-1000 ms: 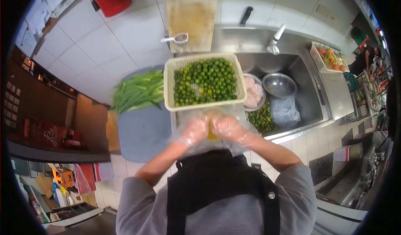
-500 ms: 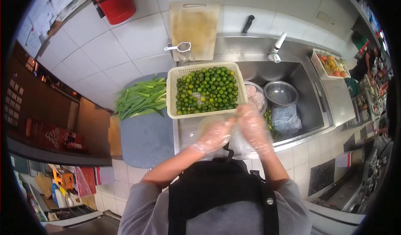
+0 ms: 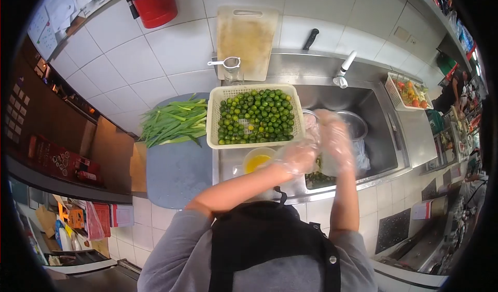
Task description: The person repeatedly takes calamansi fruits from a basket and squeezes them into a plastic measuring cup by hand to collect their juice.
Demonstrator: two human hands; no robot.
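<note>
Right hand (image 3: 301,157) near left hand (image 3: 335,137), citrus basket (image 3: 257,145) just leftward

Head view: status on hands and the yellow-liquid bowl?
Left hand and right hand gloved, close together at sink's left side, blurred; grip unclear. Yellow-liquid bowl beside citrus basket. Hands partly block view into sink.

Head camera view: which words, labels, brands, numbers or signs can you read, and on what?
None can be read.
White papers on the wall: marks too small and blurred.
Dark red printed panel: pale lettering, too blurred.
Orange box: dark marks, too small.
Red wall-mounted container: pale top label, cut off and unreadable.
</note>
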